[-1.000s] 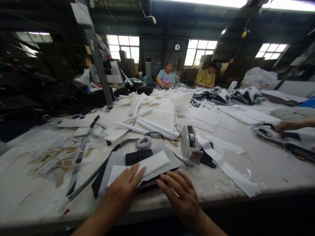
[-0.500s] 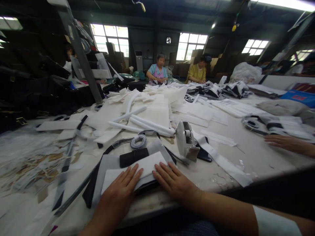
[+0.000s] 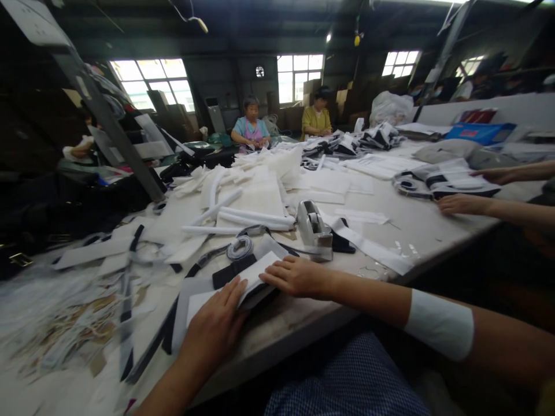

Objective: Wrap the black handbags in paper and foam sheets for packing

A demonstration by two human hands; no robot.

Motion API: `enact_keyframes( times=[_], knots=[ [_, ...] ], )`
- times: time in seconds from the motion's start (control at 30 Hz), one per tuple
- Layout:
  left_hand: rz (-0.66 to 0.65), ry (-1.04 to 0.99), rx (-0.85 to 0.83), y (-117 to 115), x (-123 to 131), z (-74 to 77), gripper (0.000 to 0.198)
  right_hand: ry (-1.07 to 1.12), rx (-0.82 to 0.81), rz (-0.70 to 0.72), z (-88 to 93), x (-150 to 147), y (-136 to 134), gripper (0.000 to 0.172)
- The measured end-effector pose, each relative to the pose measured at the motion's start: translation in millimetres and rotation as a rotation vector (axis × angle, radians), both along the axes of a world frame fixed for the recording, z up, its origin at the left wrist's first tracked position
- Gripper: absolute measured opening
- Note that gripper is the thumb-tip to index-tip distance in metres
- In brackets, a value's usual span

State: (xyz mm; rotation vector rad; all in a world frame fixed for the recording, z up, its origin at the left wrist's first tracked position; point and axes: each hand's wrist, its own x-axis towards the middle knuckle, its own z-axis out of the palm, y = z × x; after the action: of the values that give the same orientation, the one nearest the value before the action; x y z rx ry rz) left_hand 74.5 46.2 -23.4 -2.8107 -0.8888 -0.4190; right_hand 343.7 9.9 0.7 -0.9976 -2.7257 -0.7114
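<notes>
A folded bundle of black material, grey-white lining and a white padding sheet [image 3: 256,273] lies slantwise at the table's near edge. My left hand [image 3: 220,318] grips its near left side, fingers over the white sheet and thumb hidden. Farther right, my right hand [image 3: 297,277] closes over the same near edge, its fingertips on the sheet and its thumb out of sight. Between the hands, dark layers show under the sheet. A black rolled piece [image 3: 234,270] rests on the bundle's far side. Just beyond is a coiled, plastic-wrapped strap [image 3: 240,248].
A tape dispenser [image 3: 313,228] stands beyond my right hand. White foam strips [image 3: 255,218] and sheets heap mid-table; scraps [image 3: 73,341] cover the left. At right, a co-worker's hands [image 3: 466,204] touch a similar bundle. Two people sit across the table. A metal post [image 3: 117,138] rises at left.
My view has swung right. My hands have gone from lying flat and spread on the white sheet to closing over the bundle's near edge. Both co-worker's hands at right now show.
</notes>
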Motion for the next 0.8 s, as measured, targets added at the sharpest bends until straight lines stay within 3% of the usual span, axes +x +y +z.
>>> enact_keyframes(
  times=[0.17,0.3,0.4,0.57,0.7,0.8],
  knots=[
    [0.172,0.079,-0.054,-10,21,29.3,0.059,-0.106,-0.145,-0.015,32.4,-7,15,0.032],
    [0.238,-0.012,-0.004,-23,43,23.3,0.084,-0.127,-0.179,-0.006,37.6,-4,24,0.033],
    [0.242,-0.032,0.075,-26,47,2.9,0.086,-0.128,-0.156,0.014,29.2,2,24,0.033],
    [0.141,-0.007,0.251,-20,39,-28.4,0.066,0.072,-0.031,0.036,-0.3,13,2,0.034],
    [0.109,0.009,0.384,-14,35,-39.5,0.060,0.277,0.061,-0.039,-27.9,13,-7,0.043],
    [0.136,0.007,0.387,-13,36,-40.1,0.065,0.367,0.238,-0.009,-41.4,7,1,0.033]
  ],
)
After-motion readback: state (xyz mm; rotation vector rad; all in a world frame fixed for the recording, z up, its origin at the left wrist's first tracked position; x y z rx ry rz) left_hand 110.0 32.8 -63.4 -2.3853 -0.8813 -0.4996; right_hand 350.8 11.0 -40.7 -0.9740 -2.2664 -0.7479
